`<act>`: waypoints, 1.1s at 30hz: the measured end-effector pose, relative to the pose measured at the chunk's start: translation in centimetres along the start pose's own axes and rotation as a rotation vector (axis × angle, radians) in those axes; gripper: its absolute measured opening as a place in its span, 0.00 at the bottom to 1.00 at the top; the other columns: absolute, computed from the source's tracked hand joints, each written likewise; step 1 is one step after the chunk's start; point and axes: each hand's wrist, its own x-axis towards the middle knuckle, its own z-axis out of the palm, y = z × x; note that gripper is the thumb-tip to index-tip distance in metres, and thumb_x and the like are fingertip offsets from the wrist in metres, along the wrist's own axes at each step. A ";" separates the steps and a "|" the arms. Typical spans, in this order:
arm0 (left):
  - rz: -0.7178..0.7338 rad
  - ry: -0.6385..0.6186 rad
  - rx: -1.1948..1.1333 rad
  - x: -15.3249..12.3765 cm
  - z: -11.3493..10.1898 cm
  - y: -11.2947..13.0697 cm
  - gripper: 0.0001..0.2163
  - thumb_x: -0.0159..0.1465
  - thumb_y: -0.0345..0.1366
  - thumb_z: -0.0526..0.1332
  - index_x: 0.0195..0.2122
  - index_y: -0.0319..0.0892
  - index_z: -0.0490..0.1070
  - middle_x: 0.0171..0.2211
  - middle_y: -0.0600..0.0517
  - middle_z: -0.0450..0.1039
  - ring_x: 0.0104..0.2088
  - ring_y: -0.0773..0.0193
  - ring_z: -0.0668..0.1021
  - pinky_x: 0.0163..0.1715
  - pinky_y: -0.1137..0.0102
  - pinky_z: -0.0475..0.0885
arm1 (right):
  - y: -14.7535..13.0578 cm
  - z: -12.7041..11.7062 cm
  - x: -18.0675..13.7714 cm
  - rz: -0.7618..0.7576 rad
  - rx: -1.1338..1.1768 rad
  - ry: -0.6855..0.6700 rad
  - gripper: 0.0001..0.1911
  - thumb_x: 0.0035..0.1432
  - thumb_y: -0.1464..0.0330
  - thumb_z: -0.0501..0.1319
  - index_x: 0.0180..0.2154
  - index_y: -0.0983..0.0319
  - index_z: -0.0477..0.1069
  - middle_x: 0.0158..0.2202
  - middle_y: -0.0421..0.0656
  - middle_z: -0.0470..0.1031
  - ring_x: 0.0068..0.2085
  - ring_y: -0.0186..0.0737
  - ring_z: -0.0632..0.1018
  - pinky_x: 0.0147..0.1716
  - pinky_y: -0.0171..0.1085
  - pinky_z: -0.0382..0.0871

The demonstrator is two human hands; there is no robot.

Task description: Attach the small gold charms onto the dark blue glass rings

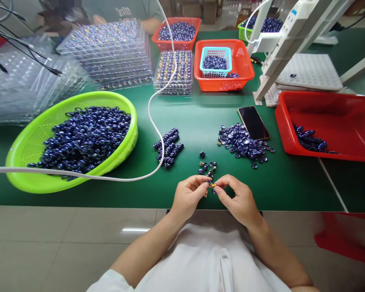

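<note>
Probably for fine control, the left hand (187, 197) and right hand (240, 198) pinch a small glossy dark-blue-and-yellow piece (213, 185) near the front edge of the green counter (197, 115), loose dark pieces (201, 172) just beyond.

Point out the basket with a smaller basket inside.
The orange basket just left of the white post: a light-blue basket sits inside; the others show none.

I see the left hand (189, 195) and right hand (239, 198) pinched thumb-to-forefinger, nearly meeting, both bare forearms (150, 246) angled inward.
</note>
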 end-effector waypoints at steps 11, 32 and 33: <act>0.024 0.016 0.067 -0.1 0.1 0.6 0.04 0.52 0.33 0.66 0.28 0.39 0.77 0.23 0.53 0.75 0.24 0.68 0.72 0.26 0.73 0.67 | 0.6 0.3 0.0 -0.227 -0.042 0.045 0.10 0.59 0.75 0.62 0.41 0.55 0.72 0.40 0.43 0.76 0.43 0.42 0.77 0.43 0.42 0.73; 0.041 -0.138 0.177 -0.5 0.4 0.3 0.14 0.60 0.38 0.66 0.44 0.38 0.81 0.36 0.46 0.82 0.30 0.63 0.80 0.33 0.69 0.79 | 0.7 0.0 -0.5 -0.243 -0.233 0.097 0.07 0.62 0.74 0.59 0.38 0.57 0.72 0.35 0.44 0.74 0.38 0.42 0.75 0.39 0.43 0.69; 0.067 -0.136 0.185 -0.6 0.4 0.1 0.14 0.60 0.38 0.66 0.45 0.38 0.81 0.38 0.45 0.82 0.31 0.62 0.81 0.34 0.69 0.79 | 0.5 0.0 -0.5 -0.216 -0.205 0.106 0.06 0.62 0.74 0.59 0.38 0.57 0.72 0.35 0.43 0.75 0.38 0.42 0.75 0.39 0.42 0.69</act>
